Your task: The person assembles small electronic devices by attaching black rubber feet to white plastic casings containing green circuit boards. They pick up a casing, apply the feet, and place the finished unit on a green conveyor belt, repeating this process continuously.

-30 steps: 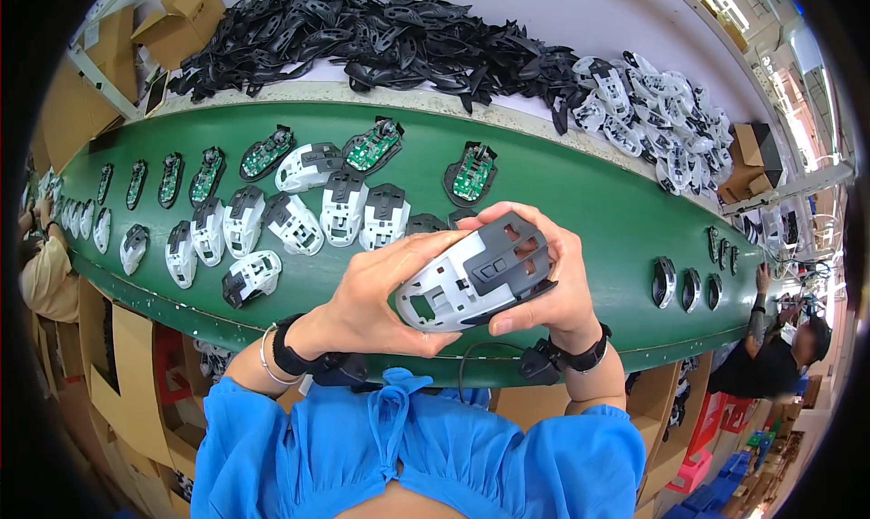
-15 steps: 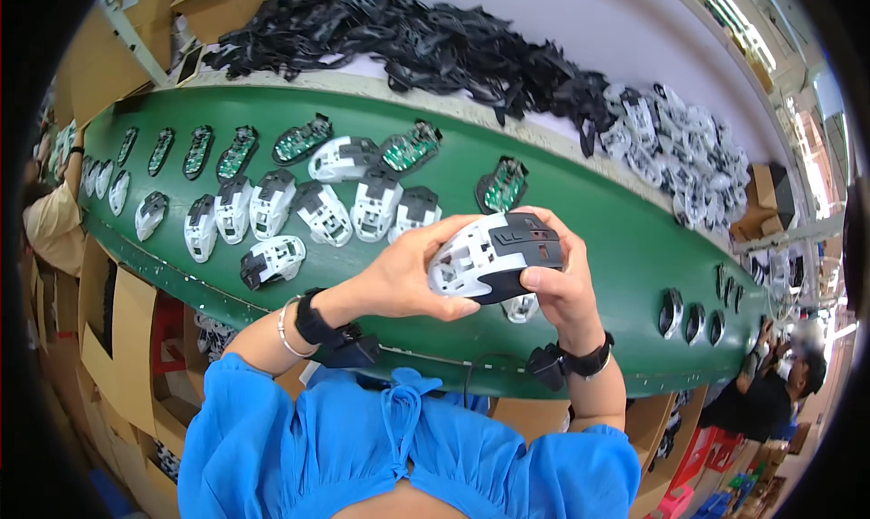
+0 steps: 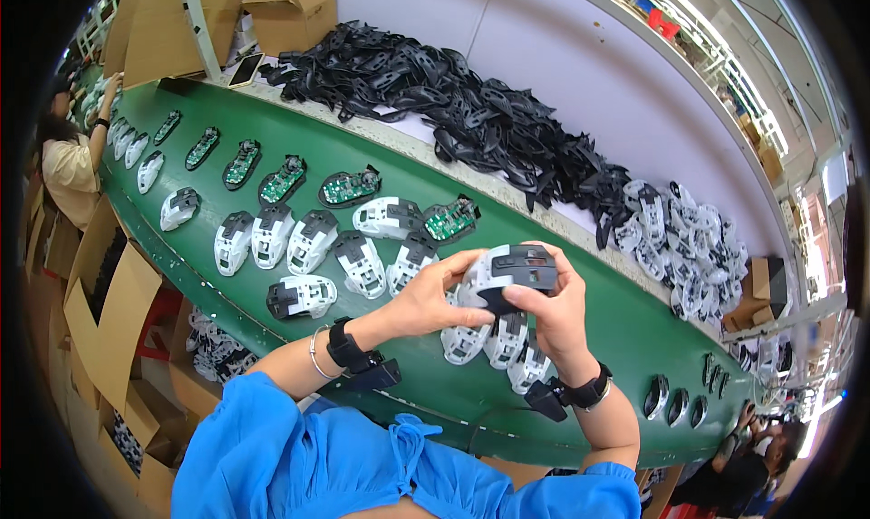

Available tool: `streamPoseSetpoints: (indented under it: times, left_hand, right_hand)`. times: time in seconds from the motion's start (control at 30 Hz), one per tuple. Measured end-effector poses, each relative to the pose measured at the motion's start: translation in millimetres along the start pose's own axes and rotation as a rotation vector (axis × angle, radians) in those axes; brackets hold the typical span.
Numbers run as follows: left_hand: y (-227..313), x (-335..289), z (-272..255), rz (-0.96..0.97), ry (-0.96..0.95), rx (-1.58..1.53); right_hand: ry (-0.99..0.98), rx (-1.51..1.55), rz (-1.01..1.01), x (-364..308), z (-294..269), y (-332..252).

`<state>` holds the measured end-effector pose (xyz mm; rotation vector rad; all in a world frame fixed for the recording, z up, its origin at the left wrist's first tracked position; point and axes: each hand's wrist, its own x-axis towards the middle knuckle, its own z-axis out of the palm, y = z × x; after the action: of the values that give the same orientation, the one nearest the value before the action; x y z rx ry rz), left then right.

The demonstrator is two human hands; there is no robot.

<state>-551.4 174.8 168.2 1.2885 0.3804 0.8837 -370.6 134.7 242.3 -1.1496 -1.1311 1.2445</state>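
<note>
A white computer mouse shell with a black top (image 3: 518, 263) is held above the green table between my two hands. My left hand (image 3: 433, 300) grips its white end, thumb along the lower edge. Around the black end closes my right hand (image 3: 560, 309), its thumb pressed on the dark side piece. Below the hands lie several white shells (image 3: 465, 341), partly covered by them. Left of my hands, more white and black shells (image 3: 311, 242) rest on the table. Behind these is a loose row of black bases with green circuit boards (image 3: 352, 187).
Black plastic parts (image 3: 435, 93) form a long heap on the ledge behind the green table (image 3: 598, 338). White parts (image 3: 675, 242) are piled at its right end. Three dark rings (image 3: 678, 406) lie far right. Cartons (image 3: 122, 310) stand below the left edge. A co-worker (image 3: 74, 161) sits far left.
My head view has shifted, so the table and its things appear lower. The held mouse shell has tilted, its black end turning more toward me. Both hands keep their hold.
</note>
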Motion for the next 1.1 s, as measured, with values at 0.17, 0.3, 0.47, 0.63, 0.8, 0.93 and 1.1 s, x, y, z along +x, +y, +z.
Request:
streamPoseSetpoints:
  times: [0.17, 0.3, 0.47, 0.63, 0.8, 0.93, 1.1]
  left_hand:
    - [-19.8, -1.6, -42.6, -0.347, -0.032, -1.004]
    - [-10.4, -12.5, -43.2, -0.409, 0.172, -1.040]
    - [-32.2, -22.7, -50.9, -0.354, 0.252, -0.802]
    - [-22.7, -36.5, -44.1, -0.435, 0.289, -0.802]
    - [-21.5, -45.3, -47.9, -0.385, 0.312, -0.689]
    - [-19.2, -46.0, -51.0, -0.307, 0.301, -0.760]
    - [-16.8, -30.2, -43.8, -0.276, 0.255, -0.711]
  right_hand:
    - [-0.222, -1.126, -0.935, 41.6, 20.1, 6.8]
    - [-0.578, -0.868, -0.649, 61.1, 37.4, 15.3]
    - [0.074, -0.061, 0.385, 193.4, -19.8, 75.6]
    - [0.360, 0.162, 0.634, 280.8, -24.2, 136.9]
    - [0.498, -0.030, 0.341, 287.7, -20.0, 142.5]
    - [0.389, -0.286, 0.087, 254.1, -29.2, 103.7]
    - [0.230, -1.026, -0.414, 231.6, -60.6, 100.4]
